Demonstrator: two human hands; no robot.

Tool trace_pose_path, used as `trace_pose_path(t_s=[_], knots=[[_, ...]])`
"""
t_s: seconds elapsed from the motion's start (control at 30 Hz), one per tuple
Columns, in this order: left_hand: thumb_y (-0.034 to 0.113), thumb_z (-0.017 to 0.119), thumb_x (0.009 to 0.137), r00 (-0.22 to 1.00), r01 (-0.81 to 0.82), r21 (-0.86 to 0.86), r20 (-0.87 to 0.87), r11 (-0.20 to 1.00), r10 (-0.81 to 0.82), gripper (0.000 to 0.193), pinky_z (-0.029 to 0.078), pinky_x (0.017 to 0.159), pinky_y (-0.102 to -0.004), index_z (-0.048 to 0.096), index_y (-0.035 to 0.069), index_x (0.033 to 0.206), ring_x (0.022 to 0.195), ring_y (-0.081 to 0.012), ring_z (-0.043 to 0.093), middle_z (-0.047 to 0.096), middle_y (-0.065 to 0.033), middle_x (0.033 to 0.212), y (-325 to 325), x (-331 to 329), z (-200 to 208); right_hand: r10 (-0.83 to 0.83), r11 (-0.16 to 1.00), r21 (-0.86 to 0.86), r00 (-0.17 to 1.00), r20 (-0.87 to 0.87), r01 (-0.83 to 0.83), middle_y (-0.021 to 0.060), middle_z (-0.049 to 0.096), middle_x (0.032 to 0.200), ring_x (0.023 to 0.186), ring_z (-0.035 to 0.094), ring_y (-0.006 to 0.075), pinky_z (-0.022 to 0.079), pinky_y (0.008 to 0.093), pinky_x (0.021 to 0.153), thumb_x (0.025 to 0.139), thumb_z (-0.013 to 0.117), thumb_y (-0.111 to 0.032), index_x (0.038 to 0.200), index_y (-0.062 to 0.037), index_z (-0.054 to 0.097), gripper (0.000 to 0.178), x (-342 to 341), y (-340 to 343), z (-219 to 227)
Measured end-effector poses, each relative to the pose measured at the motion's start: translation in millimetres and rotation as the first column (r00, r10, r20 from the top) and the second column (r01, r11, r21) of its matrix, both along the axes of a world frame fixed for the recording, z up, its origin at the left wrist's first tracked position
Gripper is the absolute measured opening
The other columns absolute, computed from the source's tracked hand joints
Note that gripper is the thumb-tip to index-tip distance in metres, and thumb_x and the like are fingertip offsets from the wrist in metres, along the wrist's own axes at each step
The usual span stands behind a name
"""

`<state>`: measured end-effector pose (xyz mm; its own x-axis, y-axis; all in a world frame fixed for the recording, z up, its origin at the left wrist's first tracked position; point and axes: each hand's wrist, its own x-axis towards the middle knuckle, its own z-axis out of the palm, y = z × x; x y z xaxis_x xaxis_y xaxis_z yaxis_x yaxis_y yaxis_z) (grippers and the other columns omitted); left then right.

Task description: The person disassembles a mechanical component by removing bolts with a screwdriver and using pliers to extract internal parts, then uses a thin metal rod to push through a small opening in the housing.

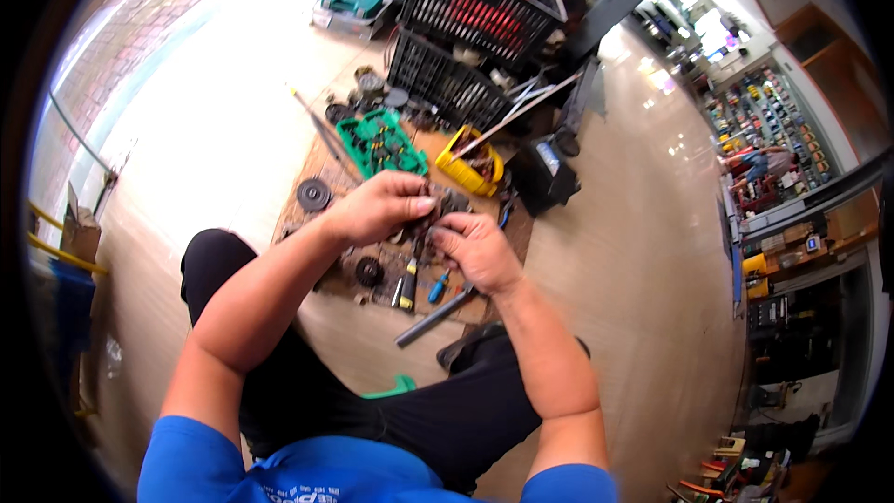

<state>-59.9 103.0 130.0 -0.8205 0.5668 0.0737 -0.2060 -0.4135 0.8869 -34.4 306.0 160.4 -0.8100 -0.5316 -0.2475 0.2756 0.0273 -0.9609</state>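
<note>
My left hand (386, 208) is closed on a dark, greasy-looking metal part (453, 200) above a worn board on the floor. My right hand (480, 253) pinches at the near side of the same part, its thumb and fingers pressed together. The fingers cover much of the part, so its exact kind cannot be made out. Below the hands lie a toothed black gear (370, 271), a yellow-and-black tube (407, 285), a blue-handled screwdriver (438, 288) and a grey metal pipe (433, 316). A round black wheel (314, 195) rests left of my left hand.
Beyond my hands are a green tray (358, 142) of small dark parts and a yellow container (491, 174) with pieces inside. Black plastic crates (447, 84) stack behind them. A black box (545, 182) stands to the right. Something green (396, 387) shows by my legs.
</note>
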Motion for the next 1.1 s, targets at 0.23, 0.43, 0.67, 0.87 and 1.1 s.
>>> trace_pose_path(t_s=[0.23, 0.43, 0.67, 0.87, 1.1], knots=[[0.019, 0.069, 0.091, 0.959, -0.180, -0.372, -0.272, 0.911, 0.078, 0.020, 0.039, 0.055, -0.0213, 0.065, 0.003, 0.081, 0.066, -0.0019, 0.045, 0.054, 0.0079, 0.069, 0, 0, 13, -0.038, 0.987, 0.144, 0.974, -0.224, 0.072, -0.0044, 0.062, 0.076, 0.067, 0.050, 0.0023, 0.041, 0.0200, 0.058, 0.092, 0.066, -0.009, 0.100, 0.0023, 0.070, 0.014, 1, 0, 9], [0.019, 0.067, 0.092, 0.996, -0.041, -0.183, -0.087, 0.982, 0.026, 0.018, 0.039, 0.057, -0.0213, 0.065, 0.002, 0.085, 0.066, -0.0026, 0.047, 0.056, 0.0072, 0.072, 1, 7, 14, 0.055, 0.998, -0.005, 0.998, 0.016, -0.055, -0.0050, 0.062, 0.077, 0.063, 0.048, 0.0002, 0.037, 0.0173, 0.054, 0.093, 0.065, -0.009, 0.103, 0.0001, 0.069, 0.015, -3, 12, 6], [0.019, 0.068, 0.091, 0.991, -0.112, -0.388, -0.112, 0.915, 0.074, 0.019, 0.043, 0.061, -0.0210, 0.066, 0.000, 0.092, 0.069, -0.0042, 0.053, 0.061, 0.0034, 0.078, 2, 2, 8, -0.020, 0.986, 0.158, 0.971, -0.239, 0.059, -0.0011, 0.067, 0.087, 0.079, 0.057, 0.0044, 0.047, 0.0212, 0.071, 0.091, 0.066, -0.008, 0.103, 0.0031, 0.069, 0.017, -3, 0, -2], [0.018, 0.069, 0.091, 0.991, -0.135, -0.201, -0.038, 0.970, 0.130, 0.018, 0.039, 0.054, -0.0211, 0.067, 0.000, 0.090, 0.064, -0.0031, 0.049, 0.059, 0.0054, 0.073, 3, 4, 9, -0.032, 0.984, 0.171, 0.991, -0.130, 0.054, -0.0010, 0.068, 0.087, 0.078, 0.056, 0.0042, 0.047, 0.0220, 0.070, 0.091, 0.066, -0.008, 0.102, 0.0037, 0.069, 0.016, -4, 4, 6], [0.018, 0.067, 0.092, 0.986, -0.150, -0.501, -0.138, 0.852, 0.093, 0.017, 0.039, 0.055, -0.0216, 0.068, 0.001, 0.088, 0.063, -0.0030, 0.049, 0.058, 0.0054, 0.072, 1, -2, 8, 0.040, 0.975, 0.223, 0.970, -0.239, 0.015, -0.0017, 0.066, 0.084, 0.076, 0.055, 0.0047, 0.046, 0.0229, 0.068, 0.091, 0.066, -0.009, 0.100, 0.0031, 0.070, 0.016, -4, 5, -5]])
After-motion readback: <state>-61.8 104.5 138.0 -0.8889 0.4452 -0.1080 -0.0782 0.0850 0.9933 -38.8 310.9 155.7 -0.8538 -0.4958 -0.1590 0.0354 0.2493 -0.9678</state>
